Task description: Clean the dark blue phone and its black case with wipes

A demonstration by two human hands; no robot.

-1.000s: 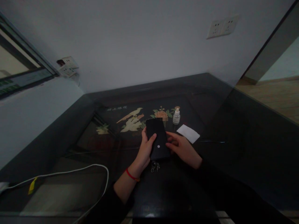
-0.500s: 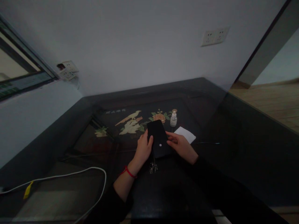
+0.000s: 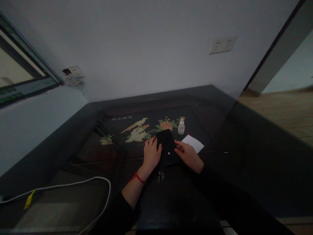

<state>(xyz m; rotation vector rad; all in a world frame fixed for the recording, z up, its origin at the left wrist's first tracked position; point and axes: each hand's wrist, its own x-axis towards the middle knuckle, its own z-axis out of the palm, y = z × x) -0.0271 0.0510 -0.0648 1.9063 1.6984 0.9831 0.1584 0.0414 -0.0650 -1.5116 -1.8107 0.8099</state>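
Note:
A black phone lies between my hands, a small round white spot showing near its lower end. Metal charms trail from its bottom edge on the dark table. My left hand, with a red cord bracelet on the wrist, grips the left edge, thumb over the front. On the opposite edge, the fingers of my right hand pinch the phone's side. Just behind my right hand is a white sheet of paper, partly covered by it. A small clear bottle with a white pump top stands beyond the paper.
The glossy dark table carries an inlaid bird and flower picture. A white cable with a yellow tag curves across the left side. Wall sockets are on the wall behind, and a window is at left.
The view has shifted slightly, so the scene sits a little lower. My left hand's fingers have moved to lie flatter along the phone's left edge. The phone stays between both hands.

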